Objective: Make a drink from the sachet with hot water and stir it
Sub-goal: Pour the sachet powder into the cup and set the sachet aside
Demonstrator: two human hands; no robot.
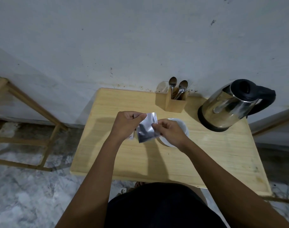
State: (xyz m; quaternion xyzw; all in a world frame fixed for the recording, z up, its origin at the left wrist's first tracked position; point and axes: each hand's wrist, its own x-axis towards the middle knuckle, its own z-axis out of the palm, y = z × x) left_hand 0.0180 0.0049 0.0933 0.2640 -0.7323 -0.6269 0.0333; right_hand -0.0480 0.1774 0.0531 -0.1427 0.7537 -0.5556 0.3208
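Both hands were up over the wooden table (pixel 157 162), working one silver sachet (pixel 147 127) between them. Left hand (pixel 126 125) was pinched shut on the sachet's upper left corner, thumb and forefinger closed on the foil near the top edge. Right hand (pixel 171 131) was clamped on the sachet's right edge, lower down, fingers curled in. Sachet hung tilted, top edge toward the wall, bottom corner toward the person, clear of the tabletop (whether the foil was torn yet, couldn't tell). White cup (pixel 181 125) sat on the table directly under and behind the right hand, mostly hidden by it; its contents were not visible. Steel kettle (pixel 229 106) with black lid and handle stood at the table's far right corner, well apart from the cup. Wooden holder (pixel 175 103) stood by the wall between cup and kettle, with spoons (pixel 178 87) upright in it, bowls up. Something small lay under the left hand, partly hidden, unidentifiable.
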